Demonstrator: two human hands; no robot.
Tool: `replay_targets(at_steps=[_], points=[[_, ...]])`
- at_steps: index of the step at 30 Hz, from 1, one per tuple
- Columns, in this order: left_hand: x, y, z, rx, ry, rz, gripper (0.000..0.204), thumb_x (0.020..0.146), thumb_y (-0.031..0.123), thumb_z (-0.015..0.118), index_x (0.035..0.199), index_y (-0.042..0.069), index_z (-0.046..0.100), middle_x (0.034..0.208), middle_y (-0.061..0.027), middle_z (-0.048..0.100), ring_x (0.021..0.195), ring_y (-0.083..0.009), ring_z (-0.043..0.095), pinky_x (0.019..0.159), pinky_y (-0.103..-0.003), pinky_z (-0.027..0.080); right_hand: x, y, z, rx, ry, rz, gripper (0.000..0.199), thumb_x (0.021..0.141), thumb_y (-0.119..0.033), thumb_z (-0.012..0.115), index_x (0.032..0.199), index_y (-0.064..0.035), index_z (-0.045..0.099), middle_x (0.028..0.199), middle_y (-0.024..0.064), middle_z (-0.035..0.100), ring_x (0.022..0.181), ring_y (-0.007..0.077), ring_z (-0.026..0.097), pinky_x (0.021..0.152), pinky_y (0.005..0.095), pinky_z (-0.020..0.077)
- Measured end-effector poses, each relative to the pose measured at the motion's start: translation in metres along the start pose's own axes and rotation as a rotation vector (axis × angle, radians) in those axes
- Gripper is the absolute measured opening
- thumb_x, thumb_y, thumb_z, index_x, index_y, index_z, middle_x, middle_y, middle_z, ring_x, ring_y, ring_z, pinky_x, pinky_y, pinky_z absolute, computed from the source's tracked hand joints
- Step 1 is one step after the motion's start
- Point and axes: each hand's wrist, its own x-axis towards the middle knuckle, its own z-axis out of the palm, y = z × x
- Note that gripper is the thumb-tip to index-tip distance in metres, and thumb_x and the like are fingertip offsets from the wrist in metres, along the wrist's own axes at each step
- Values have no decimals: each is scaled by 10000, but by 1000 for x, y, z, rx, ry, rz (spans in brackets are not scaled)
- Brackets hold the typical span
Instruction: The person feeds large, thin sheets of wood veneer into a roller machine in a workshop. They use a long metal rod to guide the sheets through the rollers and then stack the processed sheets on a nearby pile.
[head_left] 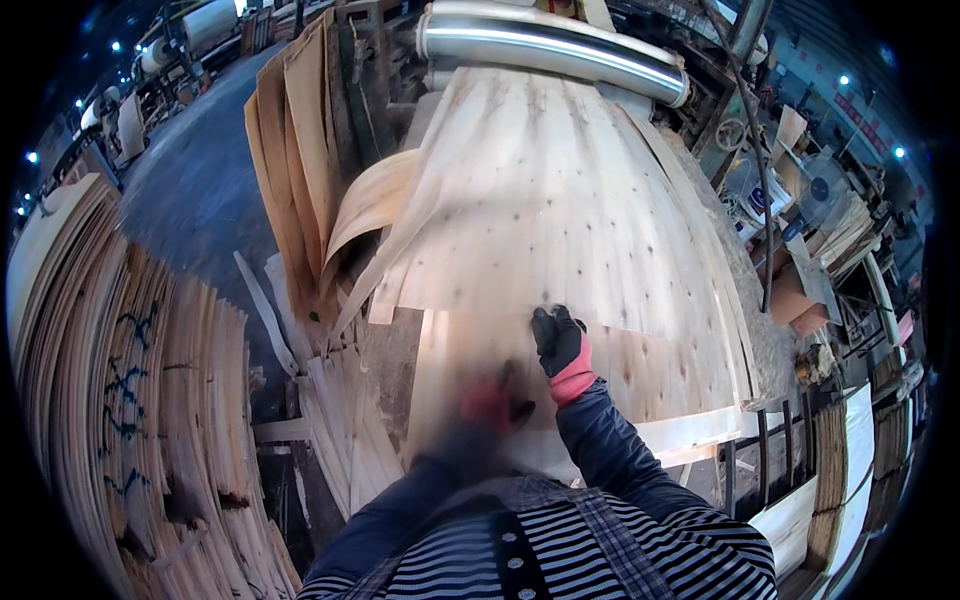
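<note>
1. Cluttered workshop floor (pixel 190 180) all round, but start at the right hand (pixel 560 343): gloved fingers curled in tight, right at the near edge of the upper veneer sheet (pixel 540 220). Can't tell if they're actually pinching it.
2. Left hand (pixel 492 402) is a blur, lower and a bit left, over the lower veneer sheet (pixel 650 375). Can't make out whether it's holding anything.
3. Key bit: the upper sheet lies straight ahead of both hands, with what looks like its long axis pointing away from the wearer. Right hand's clearly the nearer one to that edge.
4. Far end reaches a shiny metal roller (pixel 550 50).
5. Further out: curled veneer (pixel 375 195) left of the sheet, big veneer stack (pixel 70 300) far left, fan (pixel 822 190) off right.
</note>
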Motion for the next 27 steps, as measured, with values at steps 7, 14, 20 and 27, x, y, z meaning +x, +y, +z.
replay_targets(at_steps=[7, 14, 20, 27], points=[[-17, -40, 87, -576, 11, -175, 698, 748, 464, 520, 1236, 2, 332, 919, -197, 524, 815, -331, 533, 698, -425, 448, 23, 29, -5, 460, 56, 199, 207, 835, -221, 508, 956, -54, 491, 981, 161, 565, 849, 254, 579, 636, 299, 493], [18, -15, 10, -75, -208, 11, 651, 751, 472, 513, 1175, -9, 403, 945, -193, 512, 889, -338, 507, 768, -465, 405, 26, 16, 1, 492, 144, 256, 205, 839, -230, 502, 963, -68, 488, 998, 184, 553, 844, 263, 576, 653, 316, 495], [20, -15, -5, -73, 55, 18, 651, 707, 512, 537, 1121, 15, 463, 1165, -228, 383, 1066, -395, 389, 900, -490, 312, 40, 30, -11, 455, 52, 207, 179, 841, -223, 497, 942, -75, 495, 926, 153, 581, 785, 250, 592, 582, 298, 496], [32, -17, -21, -223, -73, -6, 709, 676, 524, 535, 1167, 24, 428, 1221, -246, 338, 1195, -388, 240, 995, -500, 157, 41, -11, 19, 479, 339, 275, 170, 853, -202, 471, 770, -56, 498, 681, 109, 581, 518, 186, 541, 401, 260, 385]])
